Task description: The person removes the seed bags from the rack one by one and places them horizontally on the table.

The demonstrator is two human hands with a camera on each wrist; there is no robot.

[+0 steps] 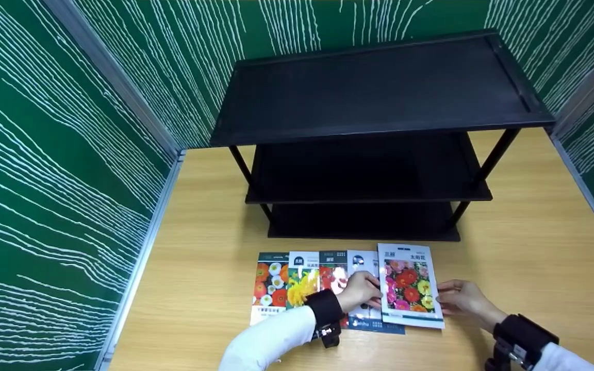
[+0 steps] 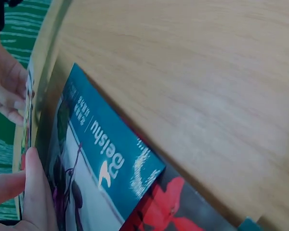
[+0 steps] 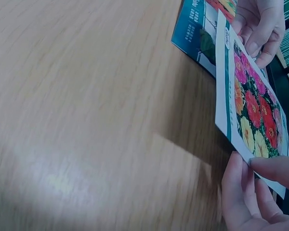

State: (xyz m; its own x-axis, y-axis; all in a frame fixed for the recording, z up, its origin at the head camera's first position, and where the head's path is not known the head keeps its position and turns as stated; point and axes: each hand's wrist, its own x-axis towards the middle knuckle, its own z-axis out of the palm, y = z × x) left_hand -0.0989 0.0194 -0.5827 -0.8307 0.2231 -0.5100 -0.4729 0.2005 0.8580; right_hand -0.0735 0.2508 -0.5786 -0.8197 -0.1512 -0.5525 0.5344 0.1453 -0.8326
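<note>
Between both hands a white seed packet (image 1: 411, 288) with pink, red and yellow flowers is held, tilted and raised off the wood, as the right wrist view shows. The left hand (image 1: 361, 291) pinches its left edge. At the opposite edge, the right hand (image 1: 464, 300) grips with the thumb on the front and fingers behind. Just left of it lies a packet with a dark blue bottom band (image 2: 111, 139), partly covered by the left hand. It overlaps a red-flowered packet (image 1: 330, 265). Further left are a yellow-flowered packet (image 1: 299, 286) and an orange-and-white-flowered packet (image 1: 269, 283).
A black three-tier shelf (image 1: 379, 87) stands behind the packets on the wooden table (image 1: 188, 278). Its lowest tier (image 1: 364, 221) comes close to the packets' top edges. Green panels with white lines (image 1: 44, 154) enclose the back and sides.
</note>
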